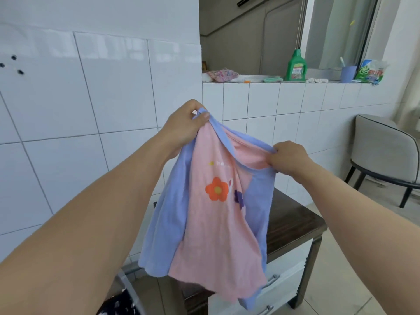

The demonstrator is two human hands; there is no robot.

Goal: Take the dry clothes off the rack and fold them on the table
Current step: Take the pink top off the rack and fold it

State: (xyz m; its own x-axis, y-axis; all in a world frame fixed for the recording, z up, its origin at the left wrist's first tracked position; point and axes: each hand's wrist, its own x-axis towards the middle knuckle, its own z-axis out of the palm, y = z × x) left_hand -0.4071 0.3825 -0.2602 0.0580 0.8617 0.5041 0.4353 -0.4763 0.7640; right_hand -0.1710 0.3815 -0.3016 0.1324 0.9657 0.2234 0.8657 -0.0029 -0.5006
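Holding the shirt (216, 212) mid-frame, my left hand (184, 126) and right hand (288, 158) pinch its collar; next, lay it flat on the table (293, 226).

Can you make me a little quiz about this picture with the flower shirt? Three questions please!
1. True or false: the shirt is lying flat on the table.
2. How many hands hold the shirt? A) none B) one C) two
3. Fill in: the big flower on the shirt is ____.

Key
1. False. It hangs in the air above the table.
2. C. The left hand and the right hand each pinch the blue neckline.
3. Orange.
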